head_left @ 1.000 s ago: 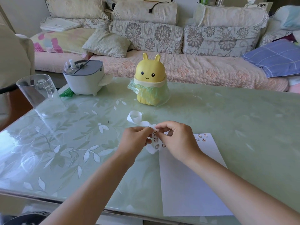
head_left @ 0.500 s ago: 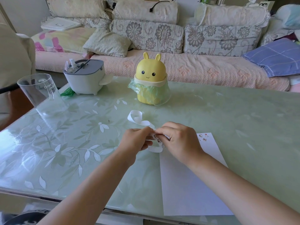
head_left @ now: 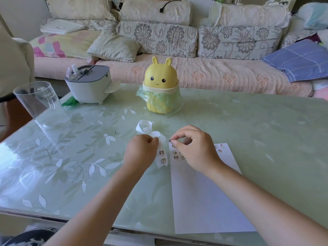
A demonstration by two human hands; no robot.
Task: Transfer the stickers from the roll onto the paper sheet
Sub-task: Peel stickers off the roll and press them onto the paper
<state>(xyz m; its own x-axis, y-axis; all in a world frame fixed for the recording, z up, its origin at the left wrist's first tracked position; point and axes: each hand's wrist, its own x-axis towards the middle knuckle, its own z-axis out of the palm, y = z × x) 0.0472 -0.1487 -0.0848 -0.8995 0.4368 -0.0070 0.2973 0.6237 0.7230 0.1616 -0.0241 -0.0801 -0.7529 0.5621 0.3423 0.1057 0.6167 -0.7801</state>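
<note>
A white sticker strip (head_left: 162, 155) curls across the glass table, its loose end looping toward the far side. My left hand (head_left: 142, 153) pinches the strip near its middle; small cartoon stickers show on the strip below my fingers. Just to the right lies the white paper sheet (head_left: 204, 196) with several stickers (head_left: 178, 155) stuck near its top left and a few more at its top right. My right hand (head_left: 193, 148) hovers over the sheet's top left corner and pinches a small sticker (head_left: 170, 140) between thumb and forefinger.
A yellow rabbit-shaped bin (head_left: 160, 89) with a green bag stands behind the strip. At the far left are a grey-and-white appliance (head_left: 88, 84) and a clear plastic cup (head_left: 40, 103). A sofa with cushions runs behind the table (head_left: 248, 130).
My hands have parted. The right hand has pulled a sticker off the strip and moved right over the sheet's top corner. The left hand lowered the strip to the table.
</note>
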